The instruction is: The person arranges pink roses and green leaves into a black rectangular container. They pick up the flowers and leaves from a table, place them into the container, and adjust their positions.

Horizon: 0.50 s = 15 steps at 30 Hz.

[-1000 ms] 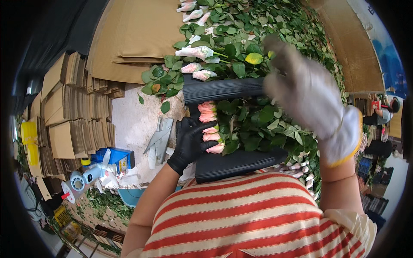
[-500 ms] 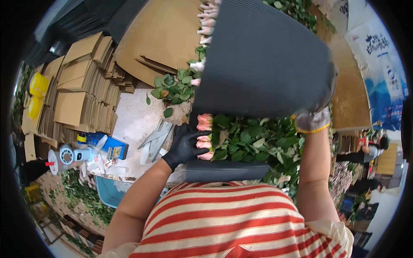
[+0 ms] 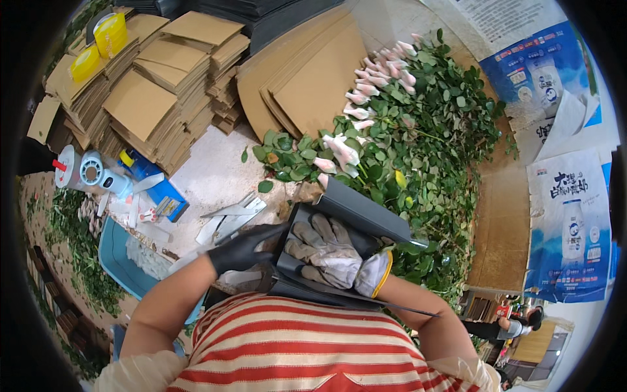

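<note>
A black corrugated sheet (image 3: 366, 208) is folded into a trough in front of my body. My right hand (image 3: 326, 251), in a grey-white glove with a yellow cuff, lies inside the fold with its fingers spread, palm down on the sheet. At the sheet's left end is my left hand (image 3: 243, 248) in a black glove. Its fingers reach to the sheet's edge, and their tips are blurred and partly hidden. The pink roses seen earlier are out of sight now. Beyond the sheet lie leafy rose stems (image 3: 418, 150) with white-wrapped pink heads (image 3: 343, 151).
Cardboard stacks (image 3: 140, 104) stand at the far left, with yellow tape rolls (image 3: 110, 36) on top. Large cardboard sheets (image 3: 313, 85) lean behind the table. White plastic pieces (image 3: 232, 219), a blue box (image 3: 166, 196) and a light-blue bin (image 3: 121, 261) are at left. A person (image 3: 509, 326) stands far right.
The raised black sheet has come down and folded over toward me, covering the pink roses. My right hand moved left and nearer onto it; my left hand shifted left. The view also turned.
</note>
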Tool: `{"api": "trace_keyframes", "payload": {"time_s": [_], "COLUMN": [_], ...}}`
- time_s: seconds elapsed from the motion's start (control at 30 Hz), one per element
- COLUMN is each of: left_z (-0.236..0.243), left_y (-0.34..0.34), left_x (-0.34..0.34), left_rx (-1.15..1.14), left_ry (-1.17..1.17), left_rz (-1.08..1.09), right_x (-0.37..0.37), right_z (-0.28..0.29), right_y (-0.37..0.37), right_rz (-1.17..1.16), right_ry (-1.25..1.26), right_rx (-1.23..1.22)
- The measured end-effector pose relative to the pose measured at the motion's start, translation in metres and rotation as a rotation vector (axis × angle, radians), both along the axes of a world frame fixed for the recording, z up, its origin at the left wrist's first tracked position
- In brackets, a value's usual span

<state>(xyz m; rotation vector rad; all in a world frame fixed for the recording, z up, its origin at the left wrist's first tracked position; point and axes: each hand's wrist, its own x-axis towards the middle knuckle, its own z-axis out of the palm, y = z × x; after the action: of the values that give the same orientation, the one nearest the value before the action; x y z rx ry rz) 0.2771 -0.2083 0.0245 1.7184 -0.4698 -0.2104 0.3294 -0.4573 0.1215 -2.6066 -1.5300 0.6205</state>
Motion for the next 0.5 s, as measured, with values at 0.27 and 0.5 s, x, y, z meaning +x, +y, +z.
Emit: {"api": "trace_keyframes", "payload": {"time_s": [0.27, 0.5], "left_z": [-0.013, -0.016], "left_y": [-0.011, -0.001], "left_x": [-0.039, -0.043], "left_rx": [0.111, -0.147], "left_ry": [0.127, 0.330], "left_rz": [-0.032, -0.343], "right_x": [-0.003, -0.047], "right_z": [0.030, 0.098], "right_y": [0.009, -0.021], "right_rz": [0.050, -0.307], "right_ry": [-0.090, 0.359], "right_rx": [0.027, -0.207]}}
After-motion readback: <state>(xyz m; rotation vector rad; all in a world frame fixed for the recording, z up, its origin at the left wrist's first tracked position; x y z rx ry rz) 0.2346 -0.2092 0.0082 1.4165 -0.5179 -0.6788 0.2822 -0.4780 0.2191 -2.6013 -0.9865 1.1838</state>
